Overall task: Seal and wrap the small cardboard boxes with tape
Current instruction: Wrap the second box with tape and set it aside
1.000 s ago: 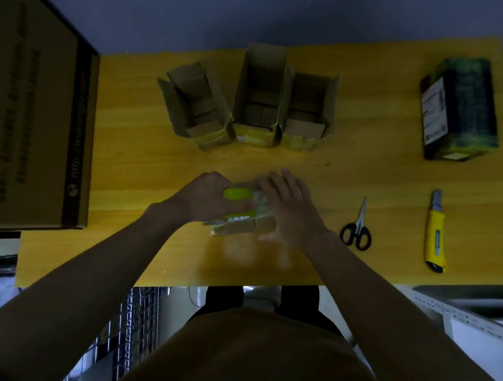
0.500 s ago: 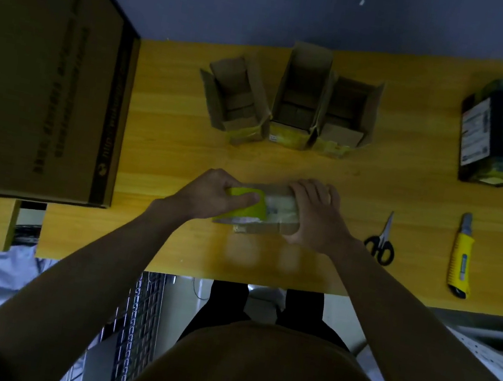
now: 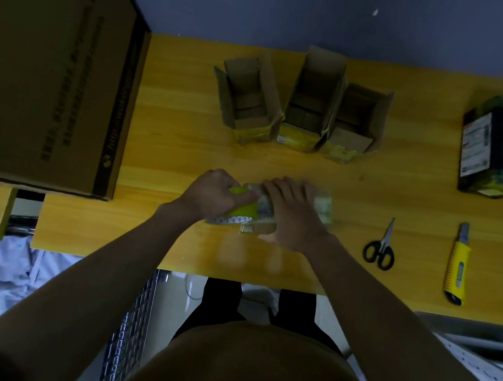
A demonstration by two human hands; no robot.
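Note:
A small cardboard box [image 3: 323,205], partly wrapped in shiny tape, lies on the yellow wooden table [image 3: 168,144] near its front edge. My right hand [image 3: 293,211] lies flat over the box and presses it down. My left hand [image 3: 215,193] grips a yellow-green tape dispenser [image 3: 241,213] held against the box's left end; its serrated blade shows below the hand. Three open small boxes [image 3: 248,97], [image 3: 312,101], [image 3: 358,121] stand in a row at the back of the table.
A big cardboard carton [image 3: 50,59] fills the left side. A dark wrapped parcel [image 3: 500,147] lies at the back right. Black-handled scissors [image 3: 381,248] and a yellow utility knife [image 3: 457,265] lie to the right of my hands.
The view has shifted, so everything sits further right in the frame. My right hand has slid over the box top while the left keeps the dispenser at the box's left end.

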